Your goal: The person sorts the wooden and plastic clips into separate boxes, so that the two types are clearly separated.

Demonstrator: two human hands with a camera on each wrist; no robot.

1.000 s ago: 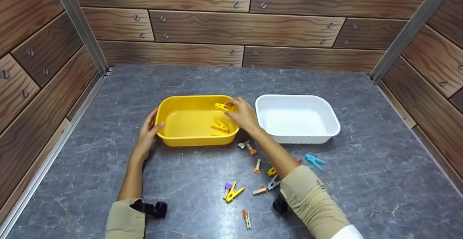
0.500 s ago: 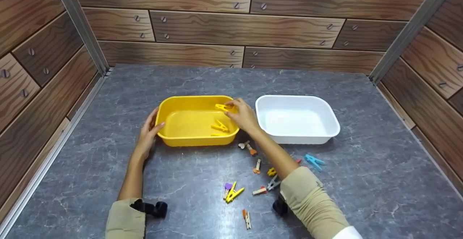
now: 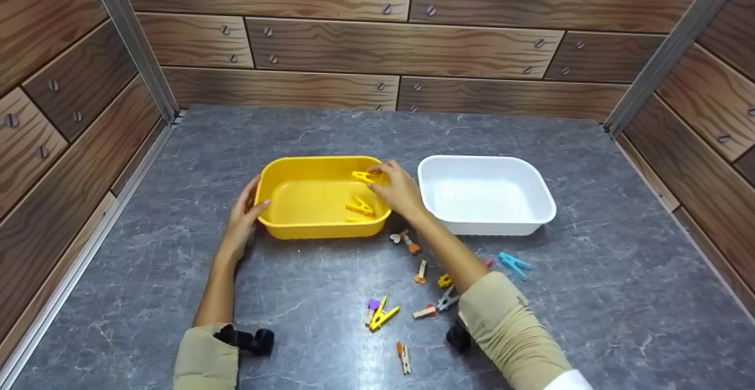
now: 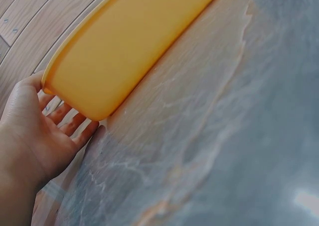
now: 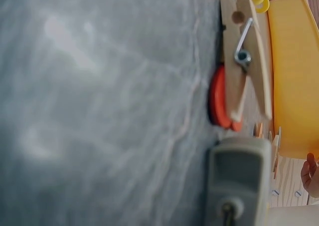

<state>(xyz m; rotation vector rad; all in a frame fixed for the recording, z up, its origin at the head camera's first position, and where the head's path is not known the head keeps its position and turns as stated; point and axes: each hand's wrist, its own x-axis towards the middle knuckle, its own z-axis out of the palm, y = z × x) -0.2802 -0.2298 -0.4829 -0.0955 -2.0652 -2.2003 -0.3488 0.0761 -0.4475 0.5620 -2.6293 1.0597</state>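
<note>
My left hand (image 3: 239, 222) grips the left end of the yellow tub (image 3: 321, 232), its thumb over the rim and its fingers along the outside wall. The left wrist view shows the same hold on the tub's end (image 4: 124, 46). Over the tub's right end, my right hand (image 3: 400, 192) pinches a yellow clothespin (image 3: 361, 176) between thumb and fingers. Below it inside the tub lies another yellow clothespin (image 3: 358, 205), plus a yellow piece (image 3: 356, 220) mostly hidden by the front wall. Only part of the right hand (image 5: 312, 176) appears at the edge of the right wrist view.
A white tub (image 3: 486, 228) stands right of the yellow one. Loose clothespins lie in front: blue (image 3: 513, 265), yellow (image 3: 383, 314), grey (image 3: 446, 300) and several wooden ones, including one with a red decoration (image 5: 246, 56). The right forearm passes over some of them.
</note>
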